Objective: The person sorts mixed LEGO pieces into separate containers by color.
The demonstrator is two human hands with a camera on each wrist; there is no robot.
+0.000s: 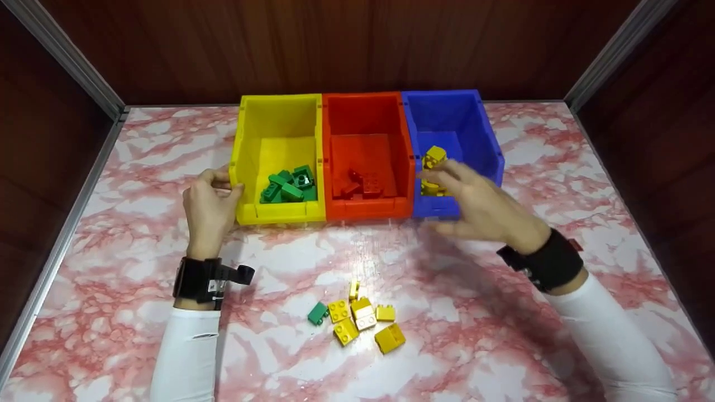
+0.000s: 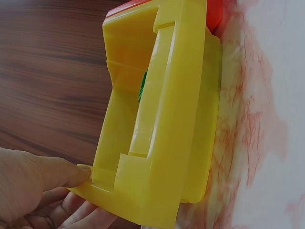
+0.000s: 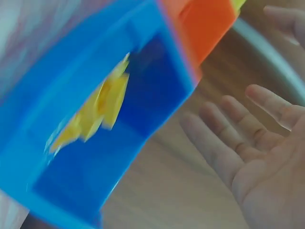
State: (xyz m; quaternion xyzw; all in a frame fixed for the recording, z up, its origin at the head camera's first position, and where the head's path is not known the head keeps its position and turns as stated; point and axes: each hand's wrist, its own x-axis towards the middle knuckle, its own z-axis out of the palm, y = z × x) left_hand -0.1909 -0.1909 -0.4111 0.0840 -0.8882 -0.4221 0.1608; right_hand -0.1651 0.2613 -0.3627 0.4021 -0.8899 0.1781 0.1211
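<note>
My left hand [image 1: 209, 206] holds the left rim of the yellow bin [image 1: 279, 213]. In the left wrist view the thumb lies on the rim and the other fingers are against the outer side. Green building blocks [image 1: 286, 187] lie in that bin. Over the front of the blue bin [image 1: 435, 209], my right hand [image 1: 483, 209] is spread with nothing in its fingers. Yellow building blocks [image 3: 97, 107] lie inside the blue bin, partly hidden by the hand in the head view.
Between them stands a red bin [image 1: 368, 209] with red blocks [image 1: 366, 184]. Nearer on the marbled table [image 1: 268, 346] lie several loose yellow blocks [image 1: 339, 311] and one green block [image 1: 318, 313]. Dark wood panels [image 1: 335, 44] enclose the back and sides.
</note>
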